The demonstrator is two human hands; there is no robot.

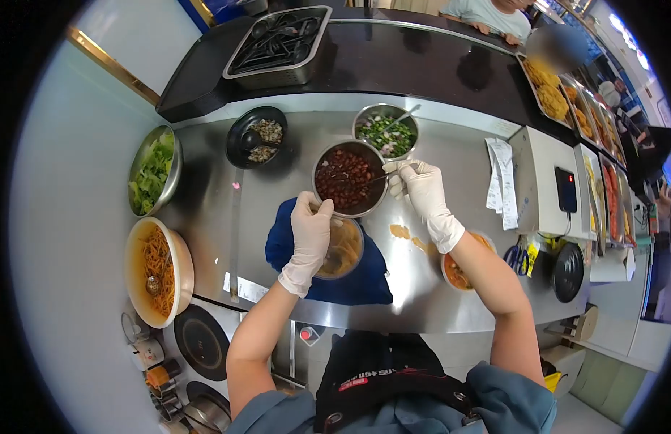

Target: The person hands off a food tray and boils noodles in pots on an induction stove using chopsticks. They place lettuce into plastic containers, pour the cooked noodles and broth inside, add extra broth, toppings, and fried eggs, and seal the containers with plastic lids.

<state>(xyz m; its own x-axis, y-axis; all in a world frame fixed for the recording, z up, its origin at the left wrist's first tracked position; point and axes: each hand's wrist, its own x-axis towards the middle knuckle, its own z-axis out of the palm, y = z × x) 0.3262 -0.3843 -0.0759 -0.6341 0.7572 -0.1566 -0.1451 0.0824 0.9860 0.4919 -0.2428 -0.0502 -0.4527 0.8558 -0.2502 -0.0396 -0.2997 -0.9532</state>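
Observation:
My left hand (312, 226), in a white glove, has its fingers closed at the lower left rim of a metal bowl of reddish-brown beans (344, 179). Gloved too, my right hand (416, 189) pinches the handle of a spoon (382, 176) whose other end reaches into the beans. Just below the bowl, partly hidden by my left hand, a clear round container (344, 249) with pale food stands on a dark blue cloth (364, 283). A bowl of chopped green onions (386, 132) sits behind the beans.
On the left are a bowl of lettuce (153, 173) and a bowl of orange shreds (158, 271). A black bowl (236, 141) stands behind. Near my right forearm is a container of orange food (457, 273). A phone (565, 189) rests at right; a person (487, 16) is across the counter.

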